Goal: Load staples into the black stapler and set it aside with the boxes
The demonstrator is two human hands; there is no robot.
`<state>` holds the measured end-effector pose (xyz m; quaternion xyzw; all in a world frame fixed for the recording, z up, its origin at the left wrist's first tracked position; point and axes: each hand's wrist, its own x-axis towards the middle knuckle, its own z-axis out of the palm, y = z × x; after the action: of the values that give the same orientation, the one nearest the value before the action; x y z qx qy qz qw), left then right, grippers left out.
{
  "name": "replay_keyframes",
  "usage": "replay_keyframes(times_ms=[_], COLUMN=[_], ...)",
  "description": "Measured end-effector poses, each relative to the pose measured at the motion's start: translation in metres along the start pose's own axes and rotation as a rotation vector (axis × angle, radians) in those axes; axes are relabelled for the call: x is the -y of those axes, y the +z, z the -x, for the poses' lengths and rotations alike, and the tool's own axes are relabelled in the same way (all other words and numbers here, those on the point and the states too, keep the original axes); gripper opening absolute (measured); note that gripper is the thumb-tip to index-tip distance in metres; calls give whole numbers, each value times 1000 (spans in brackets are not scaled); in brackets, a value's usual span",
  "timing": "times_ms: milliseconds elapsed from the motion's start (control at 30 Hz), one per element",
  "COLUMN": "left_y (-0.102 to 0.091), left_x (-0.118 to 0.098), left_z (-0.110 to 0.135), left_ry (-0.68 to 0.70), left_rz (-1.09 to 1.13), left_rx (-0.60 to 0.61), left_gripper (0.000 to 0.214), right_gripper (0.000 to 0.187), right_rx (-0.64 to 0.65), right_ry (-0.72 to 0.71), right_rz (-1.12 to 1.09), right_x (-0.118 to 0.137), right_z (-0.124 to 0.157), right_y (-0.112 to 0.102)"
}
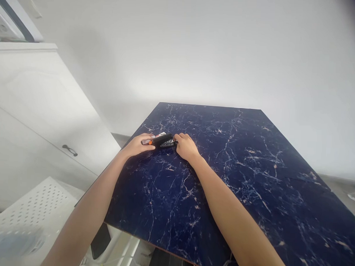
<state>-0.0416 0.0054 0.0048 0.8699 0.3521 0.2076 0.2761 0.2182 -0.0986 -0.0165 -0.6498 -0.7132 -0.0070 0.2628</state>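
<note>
Both our hands on a small bundle of markers at the table's left edge

Nearest us a perforated white stool [38, 205]; beyond, on the dark marbled table [236, 181], our left hand [138, 146] and right hand [186, 147] lie curled over the ends of the black markers [164, 140], fingers closed loosely around them. The markers lie flat, not lifted, caps apparently on. A white cabinet [35, 116] stands farther left.

table [251, 182]: dark blue marble top | on it: black stapler [163, 140]
</note>
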Motion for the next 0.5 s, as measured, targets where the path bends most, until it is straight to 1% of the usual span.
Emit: replay_keyframes(times_ms=[100, 267, 400, 500], left_y=[0, 0, 1, 1], left_x=[1, 0, 2, 1], left_z=[0, 1, 0, 0], left_ry=[-3, 7, 13, 5], left_rz=[-6, -3, 7, 7], left_rx=[-2, -1, -2, -5], left_gripper=[49, 49, 49, 49], right_gripper=[32, 34, 31, 27], right_rx=[-3, -32, -96, -168], right_ry=[0, 56, 164, 295], right_rz=[13, -9, -185, -334], right_x=[3, 3, -8, -18], right_z=[1, 0, -4, -5], right_y=[-1, 1, 5, 5])
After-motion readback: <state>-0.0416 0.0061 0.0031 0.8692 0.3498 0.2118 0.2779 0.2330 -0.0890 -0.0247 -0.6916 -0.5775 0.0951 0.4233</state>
